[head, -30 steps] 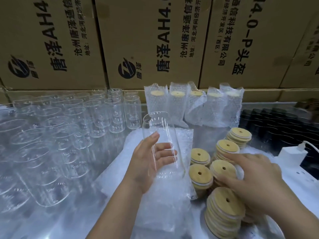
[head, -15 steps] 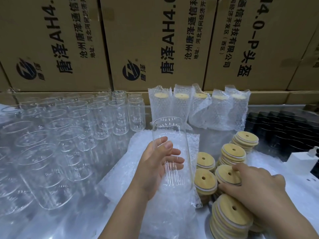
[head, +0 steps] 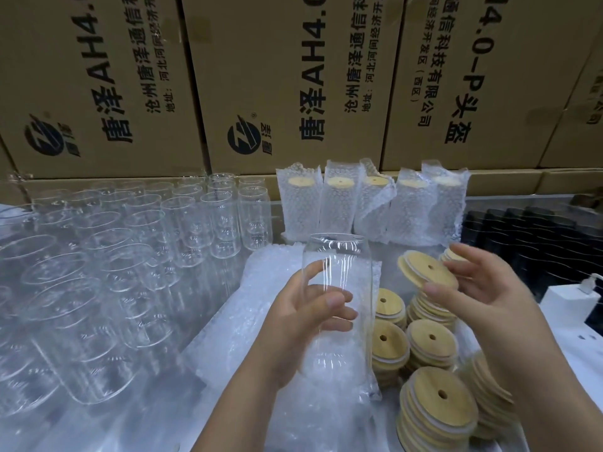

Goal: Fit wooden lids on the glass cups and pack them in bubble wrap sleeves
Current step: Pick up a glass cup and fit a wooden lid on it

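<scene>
Glass cup (head: 354, 272) upright in curled left hand (head: 293, 324), right hand (head: 483, 298) pinching tilted wooden lid (head: 424, 272) just beside

We've got a pale tabletop (head: 569, 353). Across the left, ranks of empty glass cups (head: 98, 272) stand upright. Upper centre, five wrapped cups (head: 368, 207) stand in a row. Bottom centre, piled bubble wrap sleeves (head: 248, 321). Lower right, stacked wooden lids (head: 430, 347). Right edge, black containers (head: 538, 236) and a white charger (head: 567, 298).

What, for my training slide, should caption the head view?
Left hand holds a glass cup while right hand holds a wooden lid above the lid stacks.
</scene>
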